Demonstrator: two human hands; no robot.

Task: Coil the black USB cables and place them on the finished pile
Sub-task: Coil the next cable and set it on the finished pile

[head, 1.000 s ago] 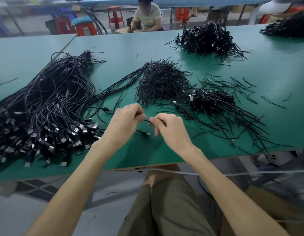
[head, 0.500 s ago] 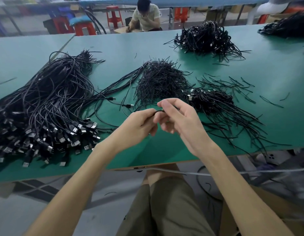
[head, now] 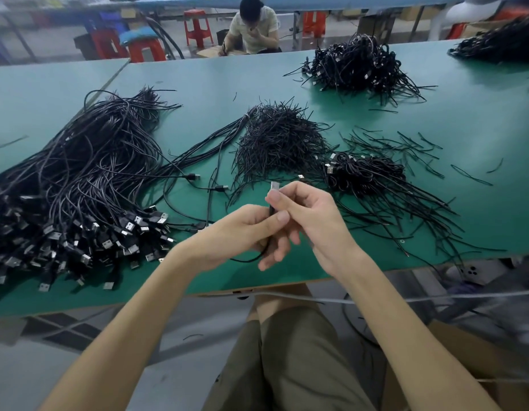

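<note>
My left hand (head: 242, 232) and my right hand (head: 310, 218) meet above the green table's (head: 435, 120) front edge and hold one black USB cable (head: 273, 191) between them. Its metal plug sticks up between my right thumb and forefinger. My left thumb and fingers pinch the cable just below, and a loop of it hangs under my left palm. A big heap of uncoiled cables (head: 79, 185) lies to the left, plugs toward me. A pile of coiled cables (head: 367, 176) lies to the right of my hands.
A mound of short black ties (head: 278, 137) sits in the table's middle, with loose ties (head: 405, 143) scattered to its right. More coiled heaps (head: 358, 66) lie at the back right. A seated person (head: 254, 28) works beyond the table, among red stools.
Both hands have risen from the table and drawn together. The cable's plug end now stands up in my right fingers, and a loop has formed under my left hand.
</note>
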